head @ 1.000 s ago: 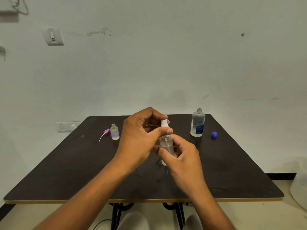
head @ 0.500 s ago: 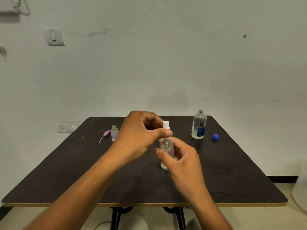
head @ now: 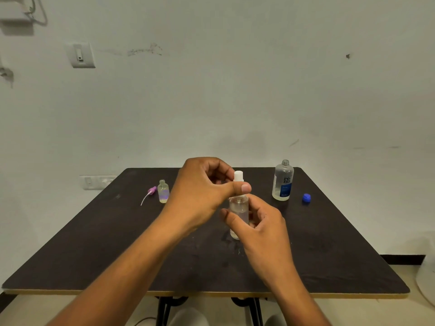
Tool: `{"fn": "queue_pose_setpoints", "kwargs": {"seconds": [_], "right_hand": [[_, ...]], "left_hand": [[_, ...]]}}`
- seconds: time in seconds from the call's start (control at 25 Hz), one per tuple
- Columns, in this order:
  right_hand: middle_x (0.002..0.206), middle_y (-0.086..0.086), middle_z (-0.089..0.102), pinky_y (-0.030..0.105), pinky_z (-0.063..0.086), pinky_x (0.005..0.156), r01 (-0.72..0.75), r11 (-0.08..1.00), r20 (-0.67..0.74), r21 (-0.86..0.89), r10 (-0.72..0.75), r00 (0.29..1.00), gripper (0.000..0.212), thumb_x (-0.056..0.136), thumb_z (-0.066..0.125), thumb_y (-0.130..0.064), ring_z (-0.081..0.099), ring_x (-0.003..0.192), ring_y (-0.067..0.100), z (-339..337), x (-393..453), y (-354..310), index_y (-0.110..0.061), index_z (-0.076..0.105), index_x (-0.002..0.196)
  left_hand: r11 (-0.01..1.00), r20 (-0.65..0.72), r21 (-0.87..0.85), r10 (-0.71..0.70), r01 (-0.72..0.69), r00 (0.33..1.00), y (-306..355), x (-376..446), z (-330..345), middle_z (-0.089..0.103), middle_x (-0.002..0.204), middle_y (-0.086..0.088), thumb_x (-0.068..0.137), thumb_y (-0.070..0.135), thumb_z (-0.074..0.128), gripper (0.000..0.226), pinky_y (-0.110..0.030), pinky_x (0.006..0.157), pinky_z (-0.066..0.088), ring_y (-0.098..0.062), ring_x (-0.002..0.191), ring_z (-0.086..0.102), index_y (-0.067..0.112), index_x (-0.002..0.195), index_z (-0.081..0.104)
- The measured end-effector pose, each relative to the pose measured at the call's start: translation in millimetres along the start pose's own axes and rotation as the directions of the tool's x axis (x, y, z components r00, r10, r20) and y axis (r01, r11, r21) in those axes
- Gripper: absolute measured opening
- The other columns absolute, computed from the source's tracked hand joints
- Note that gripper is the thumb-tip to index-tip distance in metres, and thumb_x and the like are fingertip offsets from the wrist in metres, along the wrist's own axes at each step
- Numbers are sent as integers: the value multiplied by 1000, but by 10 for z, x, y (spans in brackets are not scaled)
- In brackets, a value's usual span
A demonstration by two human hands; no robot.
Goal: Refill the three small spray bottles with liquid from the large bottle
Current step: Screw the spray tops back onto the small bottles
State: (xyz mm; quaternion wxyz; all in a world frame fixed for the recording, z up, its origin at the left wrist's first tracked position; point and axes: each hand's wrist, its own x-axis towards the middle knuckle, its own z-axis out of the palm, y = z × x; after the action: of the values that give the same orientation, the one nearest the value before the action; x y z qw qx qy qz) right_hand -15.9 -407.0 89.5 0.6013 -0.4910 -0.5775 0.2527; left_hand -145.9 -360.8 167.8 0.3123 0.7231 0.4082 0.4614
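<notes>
left hand (head: 202, 191) lowered slightly, fingers (head: 244, 188) pinching sprayer (head: 238, 176)

A spray bottle (head: 239, 209) is held upright above the middle of the table (head: 94, 255). Left of it and farther back, a small bottle (head: 163, 191) is stood, a pump (head: 150, 192) just beyond. Right of it, the large bottle (head: 283, 181) is stood, a cap (head: 306, 198) farther right.

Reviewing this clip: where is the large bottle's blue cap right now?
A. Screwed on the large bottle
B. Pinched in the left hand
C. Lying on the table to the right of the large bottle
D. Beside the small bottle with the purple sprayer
C: the blue cap lies on the table just right of the large bottle, whose threaded neck is bare.
</notes>
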Motion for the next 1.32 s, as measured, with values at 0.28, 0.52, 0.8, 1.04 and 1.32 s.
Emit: {"fn": "queue_pose_setpoints", "kwargs": {"seconds": [0.28, 0.52, 0.8, 1.04, 1.32], "right_hand": [[89, -7, 74, 20, 58, 70, 12, 999, 19, 41, -13, 1000, 13, 91, 74, -30, 69, 86, 11, -55, 10, -68, -35, 73, 103], [94, -9, 75, 33, 61, 78, -6, 999, 49, 35, 4, 999, 12, 93, 72, -29, 70, 92, 11, -31, 8, -85, -35, 72, 103], [103, -5, 76, 18, 58, 80, -63, 981, 182, 184, 29, 983, 20, 93, 71, -23, 71, 101, 11, -151, 8, -150, -32, 72, 111], [104, 3, 75, 36, 61, 88, -63, 990, 217, 124, 35, 975, 18, 95, 70, -26, 71, 100, 18, -176, 25, -122, -30, 72, 113], [97, 8, 72, 35, 54, 85, -255, 905, 468, 340, 72, 881, 29, 91, 69, -28, 67, 91, 21, -353, 65, -116, -8, 70, 113]], "left_hand": [[988, 260, -143, -16, 55, 966, 52, 71, -131, 79, 102, 8, 89, 16, 75, 18, -26, 92, 58, -6, 99, 73, 19, 107, 77], [996, 44, 64, 66, -68, 997, 40, -4, -27, 75, 80, 6, 75, 32, 87, 18, -26, 69, 60, -11, 74, 70, 22, 86, 78], [994, 330, -105, 53, -20, 942, 39, 80, -186, 78, 104, 10, 88, 17, 75, 20, -22, 82, 59, -7, 101, 72, 19, 108, 77], [985, 151, 94, 128, -143, 980, -1, 29, -128, 72, 79, 11, 79, 38, 82, 12, -20, 66, 53, -4, 71, 65, 27, 80, 78], [990, 375, -111, 126, -91, 919, -48, 20, -199, 76, 103, 1, 93, 20, 68, 18, -32, 77, 58, -28, 94, 70, 13, 106, 79]]}}
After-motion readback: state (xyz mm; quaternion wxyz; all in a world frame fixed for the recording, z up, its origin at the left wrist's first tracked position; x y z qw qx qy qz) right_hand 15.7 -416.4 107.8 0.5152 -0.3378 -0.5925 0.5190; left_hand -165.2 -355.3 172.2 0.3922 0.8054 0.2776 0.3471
